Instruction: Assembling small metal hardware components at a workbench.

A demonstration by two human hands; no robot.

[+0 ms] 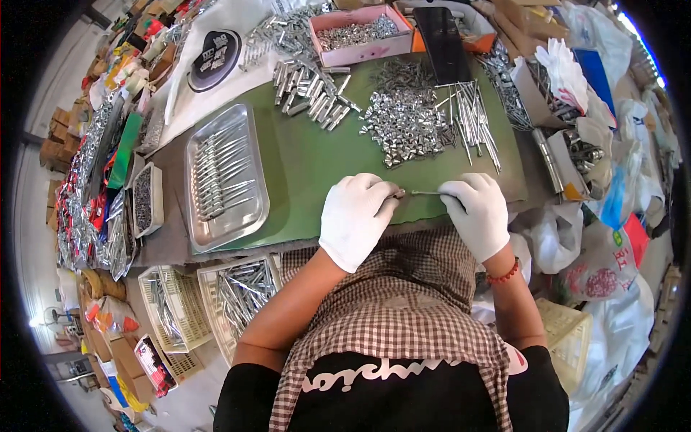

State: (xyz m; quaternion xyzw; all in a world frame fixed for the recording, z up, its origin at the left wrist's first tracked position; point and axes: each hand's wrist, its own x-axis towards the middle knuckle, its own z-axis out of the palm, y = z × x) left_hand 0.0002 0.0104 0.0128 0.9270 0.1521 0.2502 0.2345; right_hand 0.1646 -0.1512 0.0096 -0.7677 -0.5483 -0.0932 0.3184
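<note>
Both hands wear white gloves and meet at the near edge of the green mat [302, 165] that covers the surface. The left hand [356, 219] has its fingers closed on a small metal fitting [398, 193], pinched at the fingertips. The right hand [476, 212] has its fingers closed round a thin metal rod [426, 192], which lies level and points its tip at the fitting, just beside or touching it; which one cannot be told.

Farther back on the mat lie a heap of small silver fittings [404, 126], a fan of loose rods [475, 119] to its right, and a scatter of short metal tubes [313, 86] to its left. A pink box [360, 49] at the far edge holds more small silver parts. On the left a shallow steel tray [248, 209] carries a row of finished rods lying side by side. Below the surface edge, two pale slatted plastic baskets [209, 284] hold long metal pieces, and a small grey tray [147, 198] further left holds dark small parts
</note>
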